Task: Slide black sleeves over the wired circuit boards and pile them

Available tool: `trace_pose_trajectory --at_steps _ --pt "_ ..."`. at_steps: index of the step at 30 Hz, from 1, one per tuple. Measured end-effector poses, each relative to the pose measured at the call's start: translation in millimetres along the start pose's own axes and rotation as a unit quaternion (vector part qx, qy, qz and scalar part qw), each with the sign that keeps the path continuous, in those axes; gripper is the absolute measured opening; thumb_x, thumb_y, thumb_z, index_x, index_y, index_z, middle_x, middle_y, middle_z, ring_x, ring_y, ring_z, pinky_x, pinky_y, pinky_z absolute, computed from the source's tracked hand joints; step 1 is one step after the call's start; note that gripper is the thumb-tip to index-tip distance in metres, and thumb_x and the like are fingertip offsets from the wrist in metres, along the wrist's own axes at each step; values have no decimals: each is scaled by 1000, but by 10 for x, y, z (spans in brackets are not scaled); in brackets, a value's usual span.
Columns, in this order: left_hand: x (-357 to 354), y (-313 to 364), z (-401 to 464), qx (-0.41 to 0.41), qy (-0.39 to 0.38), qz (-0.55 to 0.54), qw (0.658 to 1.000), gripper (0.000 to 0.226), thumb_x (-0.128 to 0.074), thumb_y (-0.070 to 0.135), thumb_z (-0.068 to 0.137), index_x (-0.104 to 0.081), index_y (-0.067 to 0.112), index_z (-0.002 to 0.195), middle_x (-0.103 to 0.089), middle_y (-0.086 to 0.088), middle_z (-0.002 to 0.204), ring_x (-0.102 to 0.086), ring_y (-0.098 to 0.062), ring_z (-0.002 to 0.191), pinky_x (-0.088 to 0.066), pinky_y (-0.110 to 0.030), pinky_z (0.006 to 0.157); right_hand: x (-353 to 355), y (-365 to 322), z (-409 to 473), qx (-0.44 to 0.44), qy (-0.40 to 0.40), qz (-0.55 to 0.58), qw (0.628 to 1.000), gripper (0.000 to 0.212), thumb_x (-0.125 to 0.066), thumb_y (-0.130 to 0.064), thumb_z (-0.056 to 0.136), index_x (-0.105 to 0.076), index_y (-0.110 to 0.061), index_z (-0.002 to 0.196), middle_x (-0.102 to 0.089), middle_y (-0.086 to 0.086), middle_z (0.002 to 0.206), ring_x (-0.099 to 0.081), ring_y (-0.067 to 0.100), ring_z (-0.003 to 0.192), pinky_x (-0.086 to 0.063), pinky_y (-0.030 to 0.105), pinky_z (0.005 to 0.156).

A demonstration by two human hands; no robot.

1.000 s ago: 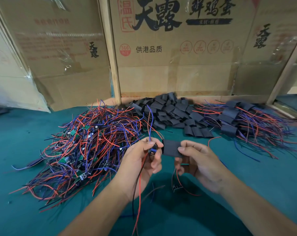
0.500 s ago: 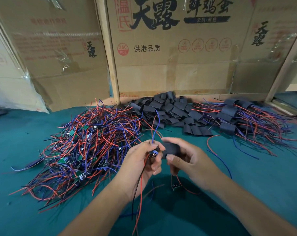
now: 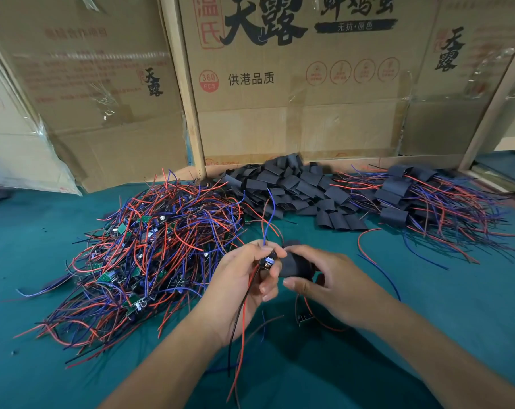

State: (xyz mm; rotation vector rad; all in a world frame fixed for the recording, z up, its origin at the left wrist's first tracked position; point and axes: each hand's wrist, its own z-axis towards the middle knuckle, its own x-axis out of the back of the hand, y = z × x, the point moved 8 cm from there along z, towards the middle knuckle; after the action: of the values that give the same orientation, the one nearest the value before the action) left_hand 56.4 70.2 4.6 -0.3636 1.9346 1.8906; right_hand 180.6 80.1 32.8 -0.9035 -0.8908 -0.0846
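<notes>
Single head-worn wide-angle view — looks forward and down from above green table point(image 3: 427, 335), close over hands point(image 3: 250, 278) at frame centre; cardboard boxes point(image 3: 294, 113) fill background — edges bowed by lens.

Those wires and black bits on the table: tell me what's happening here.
A person is sleeving wired circuit boards. The left hand pinches one board by its end, its wires hanging down, while the right hand holds a black sleeve right at that board. Bare boards lie heaped left, empty sleeves at the back, finished ones right.
</notes>
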Motion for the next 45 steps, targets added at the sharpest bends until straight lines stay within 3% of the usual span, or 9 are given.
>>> trace_pose_trajectory --at_steps 4,8,14,16,19,24,34,39,45 --pt "40 131 -69 -35 26 19 999 21 -55 21 91 -72 16 79 -51 -2 61 -23 -7 36 -26 -18 35 14 21 -3 -10 32 -22 999 37 -56 -53 90 -63 -23 112 -60 -13 94 -53 -2 89 -37 10 74" --pt "165 363 -112 -84 90 -10 992 26 -65 40 84 -64 15 78 -39 2 57 -20 -8 42 -22 -19 38 -20 41 -22 -31 21 33 999 46 -50 -74 85 -59 -38 111 -68 -4 103 -61 11 93 -46 25 85" --pt "389 580 -150 -137 160 -19 977 27 -60 38 92 -56 14 81 -34 5 56 -20 -8 43 -20 -21 43 -214 -51 -49 -31 -69 113 991 34 -56 -63 87 -61 -31 97 -66 5 89 -61 26 83 -52 50 77" --pt "485 632 -159 -157 193 -31 968 27 -58 35 97 -55 14 80 -33 5 56 -21 -8 43 -24 -19 39 -176 -20 -47 -44 -69 133 988 36 -55 -62 87 -64 -29 99 -69 4 94 -64 24 86 -55 44 78" --pt "633 669 -192 -174 251 -45 951 28 -56 30 101 -54 14 78 -33 6 55 -22 -9 43 -24 -20 38 -103 4 -58 -36 -71 69 994 28 -55 -59 90 -64 -34 98 -67 -8 87 -57 5 72 -46 18 68" --pt "806 702 -232 -181 301 -88 932 28 -55 30 102 -54 13 80 -34 7 52 -25 -8 43 -26 -20 39 -195 -34 -76 14 -109 -106 988 52 -45 -68 90 -59 -18 99 -58 -5 90 -51 15 86 -43 31 83" --pt "794 744 -276 -178 317 -162 918 33 -51 32 103 -52 13 76 -31 7 53 -22 -8 43 -24 -20 41 -473 -138 -128 14 -104 -15 994 32 -48 -69 90 -52 -39 99 -58 -13 82 -49 5 71 -40 16 63" --pt "786 775 -300 -183 317 -185 912 33 -50 32 104 -51 13 77 -29 6 55 -21 -8 42 -25 -19 40 -530 -170 -139 9 -116 15 993 36 -48 -67 93 -55 -31 96 -57 -11 78 -43 3 64 -38 16 59" --pt "777 778 -301 -190 309 -179 914 32 -50 31 104 -52 12 78 -32 7 53 -23 -8 41 -26 -19 39 -584 -269 -166 -1 -153 100 983 39 -43 -69 92 -58 -37 108 -70 -14 107 -64 7 98 -50 34 87"
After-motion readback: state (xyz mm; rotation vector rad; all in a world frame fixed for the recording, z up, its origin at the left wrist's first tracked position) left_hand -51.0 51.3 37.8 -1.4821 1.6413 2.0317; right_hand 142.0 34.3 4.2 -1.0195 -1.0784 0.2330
